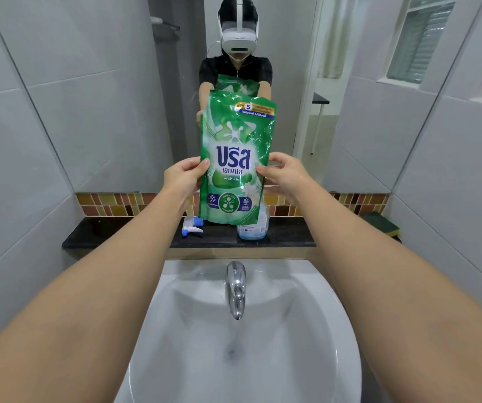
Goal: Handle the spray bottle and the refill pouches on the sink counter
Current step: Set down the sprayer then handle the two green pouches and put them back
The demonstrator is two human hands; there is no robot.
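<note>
I hold a green refill pouch (235, 158) upright in front of the mirror, above the black counter ledge (117, 235). My left hand (183, 175) grips its left edge and my right hand (284, 174) grips its right edge. Behind and below the pouch stands a clear spray bottle body (252, 229) with a little bluish liquid, mostly hidden by the pouch. Its blue and white trigger head (192, 227) lies separately on the ledge to the left.
A white basin (245, 344) with a chrome tap (236, 289) lies below the ledge. A green and yellow sponge (382, 223) rests at the ledge's right end. The mirror (117, 97) shows a person wearing a headset. Tiled walls close in on both sides.
</note>
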